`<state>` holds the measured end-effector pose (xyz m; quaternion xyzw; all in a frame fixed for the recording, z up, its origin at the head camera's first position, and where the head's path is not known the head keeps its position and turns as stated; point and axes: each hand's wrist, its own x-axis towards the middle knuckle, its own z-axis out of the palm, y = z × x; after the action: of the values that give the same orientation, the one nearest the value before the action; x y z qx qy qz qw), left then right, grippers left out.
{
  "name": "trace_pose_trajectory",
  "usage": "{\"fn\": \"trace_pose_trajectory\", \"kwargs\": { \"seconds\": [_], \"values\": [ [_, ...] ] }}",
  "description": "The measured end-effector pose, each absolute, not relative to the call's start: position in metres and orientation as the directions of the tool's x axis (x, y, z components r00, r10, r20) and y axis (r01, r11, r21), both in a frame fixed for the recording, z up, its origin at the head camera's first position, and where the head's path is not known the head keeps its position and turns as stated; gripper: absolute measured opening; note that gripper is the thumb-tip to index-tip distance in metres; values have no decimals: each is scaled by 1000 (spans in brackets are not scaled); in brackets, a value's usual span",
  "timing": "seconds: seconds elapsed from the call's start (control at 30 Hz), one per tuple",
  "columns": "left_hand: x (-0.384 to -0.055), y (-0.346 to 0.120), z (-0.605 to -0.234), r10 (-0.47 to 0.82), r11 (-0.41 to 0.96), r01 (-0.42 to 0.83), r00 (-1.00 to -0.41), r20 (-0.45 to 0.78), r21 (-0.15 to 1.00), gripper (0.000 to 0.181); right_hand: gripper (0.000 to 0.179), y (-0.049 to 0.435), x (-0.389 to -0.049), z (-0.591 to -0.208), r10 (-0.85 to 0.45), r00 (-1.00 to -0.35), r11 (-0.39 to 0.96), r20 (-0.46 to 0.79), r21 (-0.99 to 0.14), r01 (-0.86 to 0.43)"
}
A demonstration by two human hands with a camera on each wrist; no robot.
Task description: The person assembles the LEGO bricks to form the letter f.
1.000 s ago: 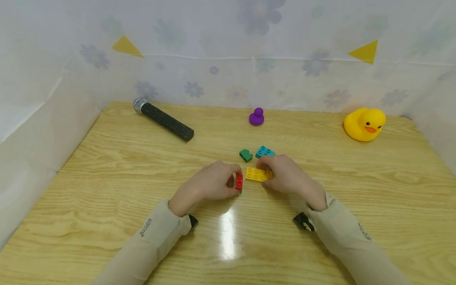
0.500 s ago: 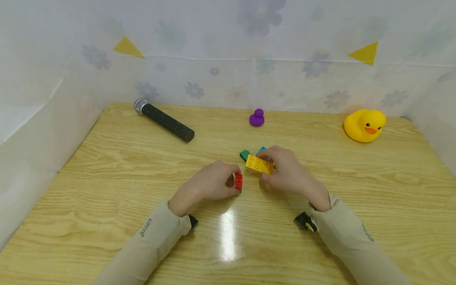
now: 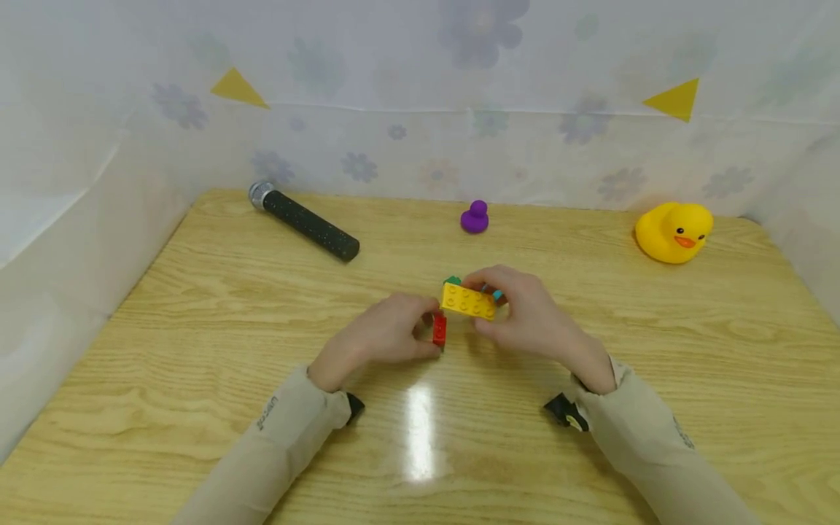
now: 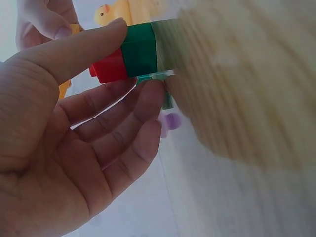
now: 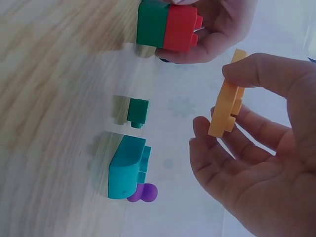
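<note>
My left hand (image 3: 383,332) pinches a red toy building brick (image 3: 440,330) stacked on a green brick (image 4: 140,49). In the left wrist view this pair stands on the table, its studs facing up. Thumb and fingers of my right hand (image 3: 528,310) pinch a flat yellow brick (image 3: 469,301) by its edges, slightly tilted and held above the table. It hovers just right of and above the red brick, apart from it. Behind, partly hidden in the head view, lie a small green brick (image 5: 138,111) and a teal brick (image 5: 126,165) with a slanted side.
At the back of the wooden table (image 3: 197,350) lie a black microphone (image 3: 305,222) on the left, a small purple duck (image 3: 475,218) in the middle and a yellow duck (image 3: 672,233) on the right. A flowered cloth (image 3: 394,73) hangs behind.
My right hand has lifted the yellow brick off the table and brought it left, closer to the red brick. My left hand has stayed almost in place with its stacked bricks.
</note>
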<state>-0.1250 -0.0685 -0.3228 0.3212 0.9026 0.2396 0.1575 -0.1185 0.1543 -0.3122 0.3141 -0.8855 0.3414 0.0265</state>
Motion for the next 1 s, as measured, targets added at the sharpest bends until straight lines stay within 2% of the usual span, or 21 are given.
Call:
{"fn": "trace_pose_trajectory", "kwargs": {
  "seconds": [0.57,1.0],
  "values": [
    [-126,-70,-322,668,650,492,-733,-127,580,28,38,149,-114,-316,-660,-720,481,214,-615,-625],
    [-124,-68,-321,664,653,497,-739,-117,571,29,37,146,-112,-319,-676,-698,471,235,-592,-655]
  ]
}}
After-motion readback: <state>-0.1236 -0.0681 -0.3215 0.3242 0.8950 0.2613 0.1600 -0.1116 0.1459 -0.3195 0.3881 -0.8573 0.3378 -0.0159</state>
